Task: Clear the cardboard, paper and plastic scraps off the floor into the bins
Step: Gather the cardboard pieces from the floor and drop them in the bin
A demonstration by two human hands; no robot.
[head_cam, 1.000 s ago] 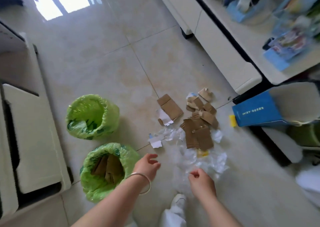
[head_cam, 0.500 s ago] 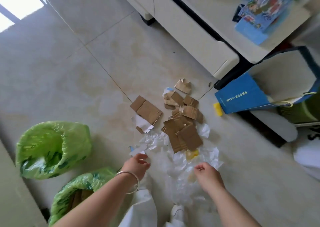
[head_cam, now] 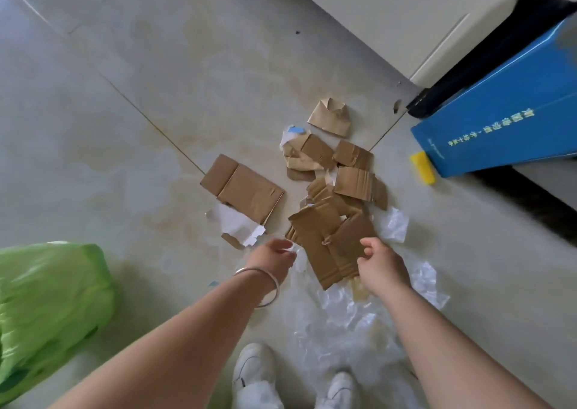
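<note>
Cardboard scraps (head_cam: 331, 246) still cover the floor (head_cam: 125, 121) just beyond our hands, so we judge the job far from finished. One green-lined bin (head_cam: 50, 308) shows to the outside of our left forearm, and from here we cannot see what it holds.

Our left hand (head_cam: 270, 259) has its fingers loosely curled at the near left edge of the heap; they touch a bit of white paper (head_cam: 293, 254), but we cannot tell whether they pinch it. Our right hand (head_cam: 379, 266) hovers with bent fingers over the near right corner of the biggest brown piece and seems to hold nothing.

Beyond the left hand lies a flat folded cardboard panel (head_cam: 243, 188) with a torn white paper scrap (head_cam: 234, 224) poking out from under it. Farther out from both hands sit smaller, creased and torn brown pieces (head_cam: 331, 156). Crumpled clear plastic (head_cam: 343, 315) spreads between and below our wrists, down towards our white shoes (head_cam: 253, 368), and looks light and slippery to gather. All three kinds remain to be picked up.
</note>
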